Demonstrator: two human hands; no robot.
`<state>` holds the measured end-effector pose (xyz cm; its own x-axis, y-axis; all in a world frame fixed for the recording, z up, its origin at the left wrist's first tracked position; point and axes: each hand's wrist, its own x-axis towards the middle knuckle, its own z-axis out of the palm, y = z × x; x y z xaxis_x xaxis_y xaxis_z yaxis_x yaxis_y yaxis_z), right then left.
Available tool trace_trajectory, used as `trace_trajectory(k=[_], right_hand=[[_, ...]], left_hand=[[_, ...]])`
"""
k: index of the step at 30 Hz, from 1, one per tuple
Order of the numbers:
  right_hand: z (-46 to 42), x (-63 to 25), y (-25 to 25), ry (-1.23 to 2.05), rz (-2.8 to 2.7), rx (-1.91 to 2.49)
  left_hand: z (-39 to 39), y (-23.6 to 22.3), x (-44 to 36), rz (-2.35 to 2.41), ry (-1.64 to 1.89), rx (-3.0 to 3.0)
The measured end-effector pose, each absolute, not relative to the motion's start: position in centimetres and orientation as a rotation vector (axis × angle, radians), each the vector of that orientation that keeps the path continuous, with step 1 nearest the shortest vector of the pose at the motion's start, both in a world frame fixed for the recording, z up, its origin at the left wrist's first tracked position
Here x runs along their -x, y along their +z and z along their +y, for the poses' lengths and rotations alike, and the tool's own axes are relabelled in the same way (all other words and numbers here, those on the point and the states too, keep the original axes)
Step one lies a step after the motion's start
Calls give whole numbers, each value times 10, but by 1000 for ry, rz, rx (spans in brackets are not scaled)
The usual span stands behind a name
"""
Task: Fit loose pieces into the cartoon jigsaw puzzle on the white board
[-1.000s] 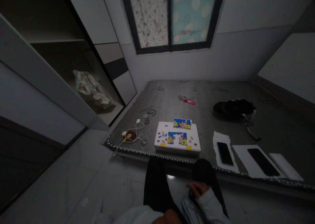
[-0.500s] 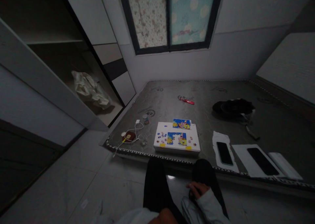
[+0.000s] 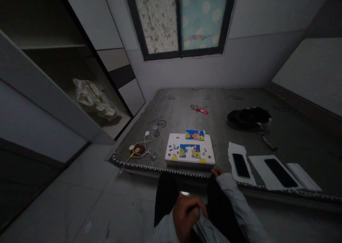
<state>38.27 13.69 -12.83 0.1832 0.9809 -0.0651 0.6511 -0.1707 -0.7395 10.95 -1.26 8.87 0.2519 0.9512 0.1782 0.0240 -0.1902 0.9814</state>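
Note:
My left hand (image 3: 187,212) is above my lap with its fingers curled in; whatever is inside them, if anything, is hidden. Grey cloth (image 3: 207,230) shows just below it. At the front edge of the mattress, my right hand (image 3: 218,172) reaches near the right front corner of a white box (image 3: 173,138); its fingers are too small and dark to read. A partly assembled cartoon jigsaw puzzle (image 3: 183,152) lies on the box with a gap in its middle. Loose puzzle pieces (image 3: 171,148) lie left and right of it. Behind is a picture card (image 3: 195,135).
Left of the box are a white cable (image 3: 145,141), a brown object (image 3: 138,150) and a small clear container (image 3: 154,156). To the right lie two phones (image 3: 241,165) on white packaging. A red object (image 3: 200,110) and a black bag-like item (image 3: 249,116) are farther back.
My right hand has moved from my lap forward to the mattress edge by the box. My left hand has risen into fuller view. The camera view has shifted slightly.

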Motion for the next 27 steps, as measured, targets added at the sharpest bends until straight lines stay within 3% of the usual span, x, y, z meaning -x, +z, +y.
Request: trace_trajectory(k=[5, 9, 15, 23, 27], right_hand=[[191, -381, -125, 715, -1482, 1890], [216, -378, -125, 684, -1500, 1856], [227, -375, -119, 678, -1456, 1829], [224, -360, -115, 846, -1269, 1710], [205, -340, -111, 922, -1217, 1577]], left_hand=[[-44, -6, -91, 994, 846, -1292], [-54, -38, -87, 976, 656, -1314], [-51, -29, -98, 952, 706, -1271], [-44, 26, -91, 1115, 796, -1159], [-38, 19, -92, 1110, 838, -1093]])
